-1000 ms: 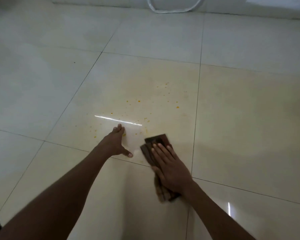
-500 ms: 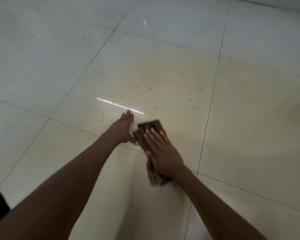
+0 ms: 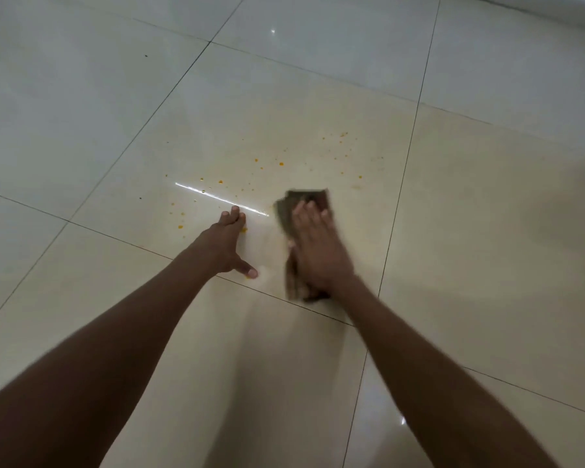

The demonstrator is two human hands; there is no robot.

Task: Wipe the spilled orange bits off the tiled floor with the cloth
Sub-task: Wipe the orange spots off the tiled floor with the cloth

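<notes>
A folded brown cloth lies on the cream tiled floor, blurred by motion. My right hand presses flat on it with straight fingers; only the cloth's far end and a strip at my wrist show. Small orange bits are scattered over the tile beyond and to the left of the cloth, some near my left fingertips. My left hand rests flat on the floor to the left of the cloth, fingers straight, thumb spread out, holding nothing.
Large glossy tiles with dark grout lines stretch all round. A bright streak of reflected light crosses the tile just beyond my left hand. A wall base runs along the top right.
My right hand has pushed the cloth forward and to the right, away from my left hand. The left hand has stayed planted. The view has tilted slightly.
</notes>
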